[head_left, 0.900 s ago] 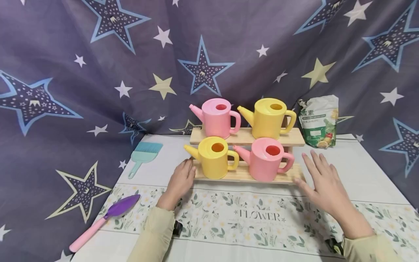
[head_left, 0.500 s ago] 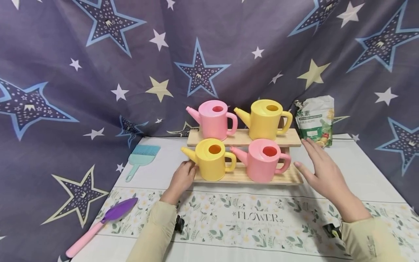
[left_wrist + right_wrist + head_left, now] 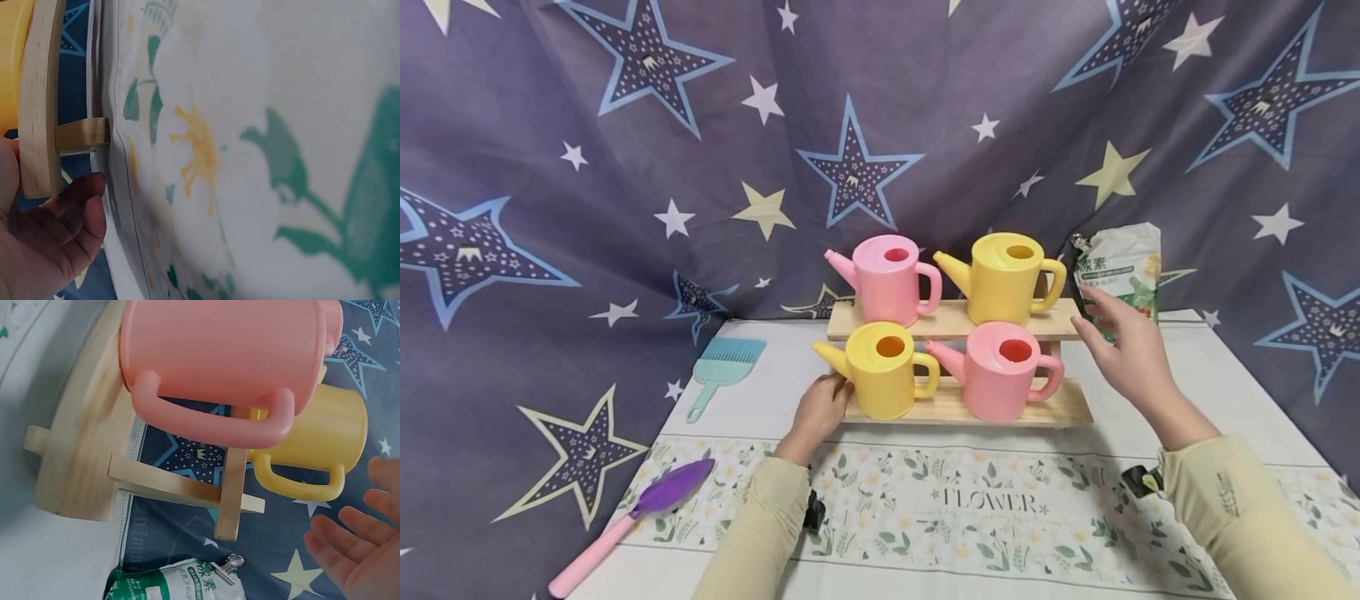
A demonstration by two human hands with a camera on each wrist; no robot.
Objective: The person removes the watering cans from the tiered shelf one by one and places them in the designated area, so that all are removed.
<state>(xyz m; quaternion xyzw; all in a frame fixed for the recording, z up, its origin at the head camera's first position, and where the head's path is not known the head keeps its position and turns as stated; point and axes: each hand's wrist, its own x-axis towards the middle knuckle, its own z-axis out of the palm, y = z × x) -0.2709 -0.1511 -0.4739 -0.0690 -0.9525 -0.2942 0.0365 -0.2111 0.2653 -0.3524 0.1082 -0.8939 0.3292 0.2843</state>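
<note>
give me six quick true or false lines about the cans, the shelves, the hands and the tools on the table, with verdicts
1. The front yellow can stands on the lower shelf. True.
2. Both cans on the upper shelf are pink. False: on the upper shelf are one pink can and one back yellow can.
3. The left hand is at the left end of the lower shelf. True.
4. The right hand grips a can's handle. False: the right hand holds nothing.
5. The teal brush lies left of the shelves. True.
6. The trowel has a yellow handle. False: the trowel has a pink handle.
</note>
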